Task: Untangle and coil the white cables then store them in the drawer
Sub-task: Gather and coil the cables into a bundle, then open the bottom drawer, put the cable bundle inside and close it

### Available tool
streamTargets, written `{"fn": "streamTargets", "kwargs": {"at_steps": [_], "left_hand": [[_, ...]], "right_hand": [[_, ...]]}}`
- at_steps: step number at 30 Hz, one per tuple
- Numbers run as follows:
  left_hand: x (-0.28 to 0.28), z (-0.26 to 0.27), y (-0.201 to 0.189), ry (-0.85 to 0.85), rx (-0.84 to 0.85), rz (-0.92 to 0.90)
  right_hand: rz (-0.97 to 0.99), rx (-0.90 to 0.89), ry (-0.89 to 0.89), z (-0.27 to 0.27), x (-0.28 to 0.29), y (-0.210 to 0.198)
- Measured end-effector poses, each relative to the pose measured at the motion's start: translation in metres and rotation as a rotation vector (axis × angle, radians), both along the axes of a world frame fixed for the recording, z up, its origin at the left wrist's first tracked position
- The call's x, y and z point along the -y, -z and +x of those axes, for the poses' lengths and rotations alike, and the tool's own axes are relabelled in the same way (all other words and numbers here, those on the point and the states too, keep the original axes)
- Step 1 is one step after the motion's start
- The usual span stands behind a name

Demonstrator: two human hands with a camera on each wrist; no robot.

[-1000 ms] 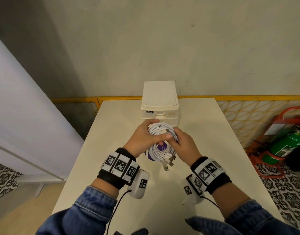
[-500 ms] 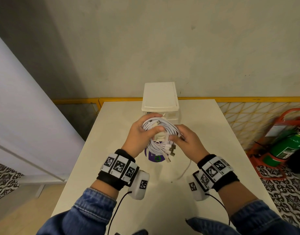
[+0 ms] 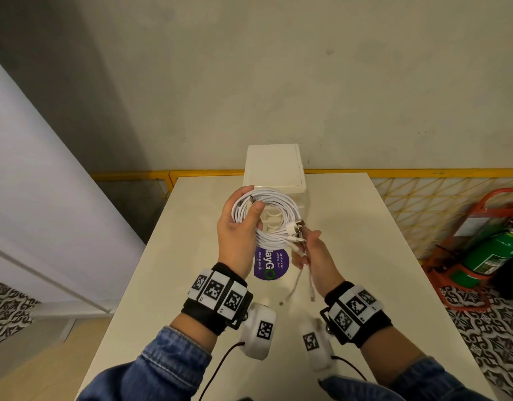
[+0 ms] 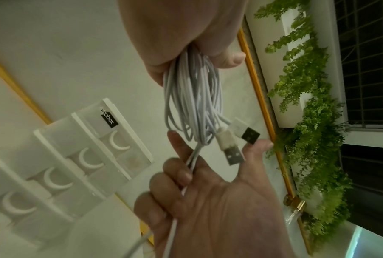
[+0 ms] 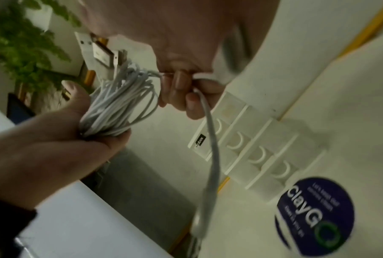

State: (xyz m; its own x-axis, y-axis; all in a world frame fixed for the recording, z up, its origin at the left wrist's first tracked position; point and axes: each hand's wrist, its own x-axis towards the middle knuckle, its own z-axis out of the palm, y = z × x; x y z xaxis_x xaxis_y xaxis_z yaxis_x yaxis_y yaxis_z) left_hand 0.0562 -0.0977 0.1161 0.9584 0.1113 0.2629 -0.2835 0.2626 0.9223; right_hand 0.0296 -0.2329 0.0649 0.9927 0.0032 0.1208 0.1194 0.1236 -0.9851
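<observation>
A coil of white cables (image 3: 274, 211) hangs in the air in front of the white drawer unit (image 3: 274, 166). My left hand (image 3: 249, 202) grips the coil's left side, thumb across the strands. My right hand (image 3: 307, 247) pinches a few strands just below the coil, beside the USB plugs (image 3: 298, 227). Two loose cable ends (image 3: 296, 285) dangle from it towards the table. In the left wrist view the coil (image 4: 192, 104) runs from my left palm down to the right hand's fingers (image 4: 181, 174). In the right wrist view a loose strand (image 5: 212, 148) drops from my right fingers (image 5: 181, 87).
The drawer unit (image 4: 75, 157) has several shut drawers with crescent handles. A round purple sticker (image 3: 271, 263) lies on the cream table (image 3: 365, 256). A green fire extinguisher (image 3: 492, 253) in a red stand sits on the floor to the right. A white panel (image 3: 46, 212) stands left.
The coil has risen and spread open into a ring. My right hand has slid off the coil down to the loose strands, which now hang below it.
</observation>
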Motion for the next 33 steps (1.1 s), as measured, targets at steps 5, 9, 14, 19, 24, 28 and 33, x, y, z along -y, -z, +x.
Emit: {"fn": "streamTargets", "kwargs": {"at_steps": [5,9,14,19,24,28,33], "left_hand": [[0.004,-0.001,0.005,-0.049,-0.010,-0.056],[0.007,-0.002,0.010,0.051,-0.014,-0.061],[0.014,-0.005,0.017,0.281,-0.107,-0.172],[0.018,-0.006,0.027,0.458,-0.220,-0.275],[0.004,0.001,0.024,0.392,-0.242,0.052],[-0.002,0.007,0.014,0.453,-0.170,0.348],[0.005,-0.001,0.011,0.359,-0.137,0.348]], "right_hand": [[0.105,0.016,-0.017,0.000,-0.008,-0.003],[0.046,0.008,0.046,0.000,-0.006,-0.002],[0.223,-0.053,0.196,0.002,0.000,-0.012],[0.276,-0.023,0.326,0.002,0.011,-0.022],[0.056,0.088,0.323,0.002,0.026,-0.028],[-0.126,0.133,0.186,0.004,0.026,-0.026],[-0.074,0.128,0.168,0.004,0.015,-0.030]]}}
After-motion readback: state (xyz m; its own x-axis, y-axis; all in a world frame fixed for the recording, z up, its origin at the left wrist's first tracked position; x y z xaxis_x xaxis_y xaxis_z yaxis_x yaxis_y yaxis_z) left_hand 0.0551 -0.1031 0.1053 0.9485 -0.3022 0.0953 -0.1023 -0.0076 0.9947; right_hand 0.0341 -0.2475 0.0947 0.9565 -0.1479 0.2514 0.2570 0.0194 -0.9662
